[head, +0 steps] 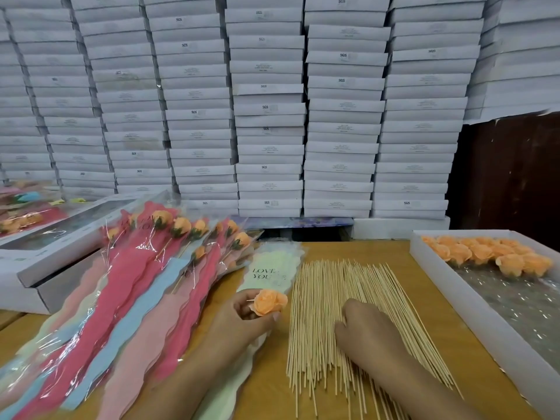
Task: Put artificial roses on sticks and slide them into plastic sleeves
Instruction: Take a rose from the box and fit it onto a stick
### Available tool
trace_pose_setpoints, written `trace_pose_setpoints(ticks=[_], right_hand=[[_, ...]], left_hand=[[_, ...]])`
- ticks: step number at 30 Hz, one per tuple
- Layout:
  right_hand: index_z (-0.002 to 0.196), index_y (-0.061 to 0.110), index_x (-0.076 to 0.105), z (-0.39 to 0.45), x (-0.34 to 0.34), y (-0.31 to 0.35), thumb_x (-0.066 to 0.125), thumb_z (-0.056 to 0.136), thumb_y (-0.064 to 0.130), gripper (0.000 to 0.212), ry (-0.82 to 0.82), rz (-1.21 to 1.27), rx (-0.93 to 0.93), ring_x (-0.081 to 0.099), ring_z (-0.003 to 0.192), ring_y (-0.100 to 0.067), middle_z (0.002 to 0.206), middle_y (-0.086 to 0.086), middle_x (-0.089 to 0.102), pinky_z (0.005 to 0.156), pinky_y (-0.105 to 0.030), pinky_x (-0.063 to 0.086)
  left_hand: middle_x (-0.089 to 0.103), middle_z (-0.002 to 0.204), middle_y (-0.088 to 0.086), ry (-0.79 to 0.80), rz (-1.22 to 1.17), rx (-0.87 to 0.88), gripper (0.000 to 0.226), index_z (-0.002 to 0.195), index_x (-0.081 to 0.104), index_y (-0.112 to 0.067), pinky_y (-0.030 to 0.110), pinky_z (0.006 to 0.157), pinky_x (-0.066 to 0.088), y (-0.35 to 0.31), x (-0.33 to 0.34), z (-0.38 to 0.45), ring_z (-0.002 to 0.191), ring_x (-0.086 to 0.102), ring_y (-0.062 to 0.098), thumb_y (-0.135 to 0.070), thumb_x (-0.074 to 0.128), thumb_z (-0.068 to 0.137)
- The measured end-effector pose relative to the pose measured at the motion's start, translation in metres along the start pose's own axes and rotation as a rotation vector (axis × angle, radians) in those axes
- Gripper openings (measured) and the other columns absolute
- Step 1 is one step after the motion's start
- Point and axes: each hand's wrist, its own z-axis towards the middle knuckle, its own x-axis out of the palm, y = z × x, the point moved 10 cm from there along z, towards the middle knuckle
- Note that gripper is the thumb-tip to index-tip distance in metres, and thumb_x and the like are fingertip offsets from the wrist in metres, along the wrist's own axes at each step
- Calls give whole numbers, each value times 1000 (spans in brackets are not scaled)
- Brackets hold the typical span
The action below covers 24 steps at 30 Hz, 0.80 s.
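Behind the wooden table (357,250), white boxes (269,116) stack high; a tray (448,286) holds orange roses (485,253). The left hand (242,316) pinches one rose (269,302); the right hand (366,331) curls fingers onto the sticks (318,298).

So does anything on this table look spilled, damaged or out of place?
Nothing stands out. The thin wooden sticks lie fanned loosely but stay on the wooden table; the left hand holds an orange fabric rose, intact.
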Motion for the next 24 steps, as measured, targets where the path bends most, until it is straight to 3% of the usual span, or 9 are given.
trace_pose_setpoints(ticks=[2,4,7,10,14,17,21,24], right_hand=[[91,19,61,0,3,-2,53,94,23,10,18,58,14,59,65,-10,76,6,60,51,-26,45],[108,12,65,0,2,-6,55,93,23,20,26,121,49,67,74,-15,85,-1,68,63,-29,52],[116,10,65,0,-5,-15,58,94,28,29,16,205,87,69,76,-17,89,-3,70,63,-28,52],[127,15,62,1,-13,-25,61,94,33,37,7,326,125,60,68,-3,82,11,59,58,-23,44],[118,13,68,6,-17,-32,63,93,27,29,25,501,153,63,91,-11,102,4,68,79,-27,45],[103,19,71,4,-18,-29,63,91,16,15,37,708,152,58,73,-9,82,8,64,73,-29,46],[108,22,68,4,-23,-21,67,88,8,24,27,1002,140,66,78,-16,94,-1,71,67,-28,53],[108,19,68,3,-25,-12,65,88,4,26,55,1260,108,67,81,-21,93,-7,71,66,-31,56]], left_hand=[[78,92,-6,-8,17,11,36,112,69,-15,9,61,51,-1,-2,0,81,72,2,-6,80,80],[78,96,-4,-16,-4,15,36,112,71,-15,9,61,51,-3,-4,0,81,72,3,-8,82,79],[78,92,0,-33,-45,21,36,108,74,-13,12,57,50,-5,-7,1,71,70,2,-10,83,73],[75,85,-2,-35,-100,-6,34,98,81,-18,20,59,48,-3,-11,2,67,63,6,-20,87,64],[73,91,1,-18,-172,-54,44,102,80,-19,27,72,47,3,-16,4,79,62,11,-28,91,61],[72,91,3,-19,-232,-74,45,101,80,-15,23,69,52,7,-21,5,77,67,8,-30,95,61],[74,92,10,-88,-399,-110,47,103,77,-3,22,59,57,11,-30,8,74,70,12,-24,87,61],[75,92,11,-100,-483,-123,24,88,81,-6,22,59,60,10,-32,9,75,73,14,-19,80,68]])
